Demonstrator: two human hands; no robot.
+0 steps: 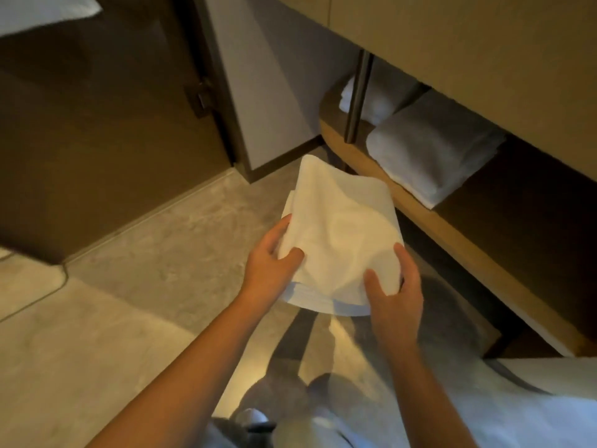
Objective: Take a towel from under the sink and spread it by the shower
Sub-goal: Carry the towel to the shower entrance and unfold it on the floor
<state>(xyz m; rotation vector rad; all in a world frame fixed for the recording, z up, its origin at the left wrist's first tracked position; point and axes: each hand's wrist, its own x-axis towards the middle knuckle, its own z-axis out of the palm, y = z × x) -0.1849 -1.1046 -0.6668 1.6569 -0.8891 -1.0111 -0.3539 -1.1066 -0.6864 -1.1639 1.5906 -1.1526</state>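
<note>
A folded white towel (339, 227) is held in the air in front of me, above the floor and just left of the wooden shelf (452, 234) under the sink counter. My left hand (274, 263) grips its near left edge, thumb on top. My right hand (394, 292) grips its near right corner, fingers curled over the top layer. The towel's lower layers sag a little between both hands.
Another folded white towel (433, 150) lies on the shelf, with a rolled one (371, 95) behind a metal post (357, 98). A dark wooden door (97, 124) stands at the left. Grey stone floor (145, 286) spreads below. My legs and feet show at the bottom.
</note>
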